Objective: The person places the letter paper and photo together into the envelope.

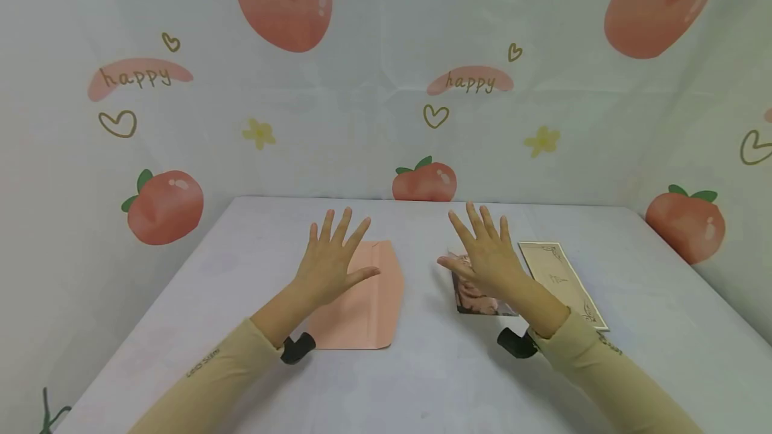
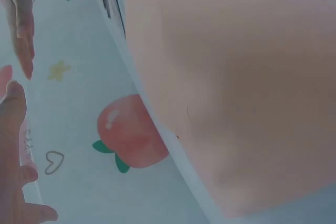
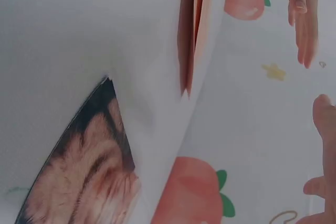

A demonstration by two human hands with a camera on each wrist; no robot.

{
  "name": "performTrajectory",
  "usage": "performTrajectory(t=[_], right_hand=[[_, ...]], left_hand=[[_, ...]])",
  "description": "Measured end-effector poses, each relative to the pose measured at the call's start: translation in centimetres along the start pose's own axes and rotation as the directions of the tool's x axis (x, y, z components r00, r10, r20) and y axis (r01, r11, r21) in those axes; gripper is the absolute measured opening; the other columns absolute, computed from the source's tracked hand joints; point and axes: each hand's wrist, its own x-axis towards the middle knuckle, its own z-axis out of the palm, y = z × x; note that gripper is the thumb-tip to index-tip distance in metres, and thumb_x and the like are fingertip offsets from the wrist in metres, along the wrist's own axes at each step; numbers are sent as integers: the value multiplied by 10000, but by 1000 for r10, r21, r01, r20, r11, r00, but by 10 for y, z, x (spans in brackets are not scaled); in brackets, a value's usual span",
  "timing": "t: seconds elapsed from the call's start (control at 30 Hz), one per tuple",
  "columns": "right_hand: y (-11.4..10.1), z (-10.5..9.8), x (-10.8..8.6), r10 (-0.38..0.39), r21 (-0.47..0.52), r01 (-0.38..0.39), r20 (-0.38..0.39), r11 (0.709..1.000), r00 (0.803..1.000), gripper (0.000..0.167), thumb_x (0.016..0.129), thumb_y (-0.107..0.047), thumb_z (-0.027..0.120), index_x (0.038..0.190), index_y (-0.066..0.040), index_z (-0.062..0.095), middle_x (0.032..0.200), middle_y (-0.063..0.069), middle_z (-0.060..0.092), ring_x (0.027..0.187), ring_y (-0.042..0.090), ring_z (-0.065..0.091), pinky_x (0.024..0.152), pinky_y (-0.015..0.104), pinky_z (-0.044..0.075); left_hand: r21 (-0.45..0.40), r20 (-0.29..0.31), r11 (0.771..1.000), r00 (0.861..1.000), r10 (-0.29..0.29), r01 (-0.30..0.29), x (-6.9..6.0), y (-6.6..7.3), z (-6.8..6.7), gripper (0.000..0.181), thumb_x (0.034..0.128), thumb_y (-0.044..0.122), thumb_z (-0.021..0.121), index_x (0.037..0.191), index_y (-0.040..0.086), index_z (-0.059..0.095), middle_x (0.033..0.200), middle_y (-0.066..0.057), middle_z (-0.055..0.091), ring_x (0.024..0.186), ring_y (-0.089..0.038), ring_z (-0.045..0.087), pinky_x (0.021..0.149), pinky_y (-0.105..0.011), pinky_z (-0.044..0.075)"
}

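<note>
In the head view, my left hand [image 1: 328,266] spreads above the flat peach paper envelope [image 1: 375,317] and, right of it, my right hand [image 1: 487,260] above a glossy pink-and-black picture card [image 1: 473,302], both grasping nothing. My left-wrist view shows the envelope; my right-wrist view, the card apart from it.

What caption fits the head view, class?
Left hand over an envelope, right hand over a picture, with a card alongside.

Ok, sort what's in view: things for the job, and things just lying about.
Probably for the job:
pink envelope, nearest the left hand
printed picture, nearest the right hand
cream card, right of the picture

Just surroundings:
white table
fruit-print backdrop
</note>
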Motion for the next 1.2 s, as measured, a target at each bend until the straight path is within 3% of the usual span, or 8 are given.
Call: performTrajectory(t=[0.3,0.5,0.63,0.97,1.2], right_hand=[[-16,4,0,-102,48,104,-39,993,994,719,870,-501,567,1427,-95,362,1493,209,317,1389,416,273,1112,636,202],[-31,9,-1,-145,143,140,27,980,989,640,899,-474,540,1385,-76,419,1439,185,411,1351,367,365,1133,568,238],[-39,14,-1,-166,210,144,90,967,982,606,917,-461,520,1379,-79,430,1427,170,430,1337,338,395,1136,545,254],[-55,26,3,-250,310,196,146,930,957,508,926,-356,552,1333,-62,480,1366,145,500,1264,325,481,1045,493,407],[-63,36,6,-288,333,217,180,918,941,479,917,-290,576,1317,-42,491,1341,146,518,1238,324,503,1019,461,437]], left_hand=[[-61,12,998,999,30,-30,-4,-1,-8,792,854,585,531,1472,165,270,1518,-196,275,1388,-449,252,1073,-612,308],[-170,93,985,995,37,-20,-8,-1,-11,748,868,550,540,1451,142,309,1467,-202,372,1357,-444,320,1067,-603,323],[-193,152,981,987,46,-17,-11,-2,-9,694,874,519,551,1417,127,369,1441,-193,413,1345,-426,351,1063,-591,337],[-277,274,956,945,178,-100,-17,-3,0,495,887,416,586,1263,97,539,1349,-162,517,1283,-363,454,1073,-528,367],[-307,365,942,898,244,-132,-19,-1,6,476,888,405,594,1258,111,540,1363,-132,513,1296,-350,446,1058,-515,390]])
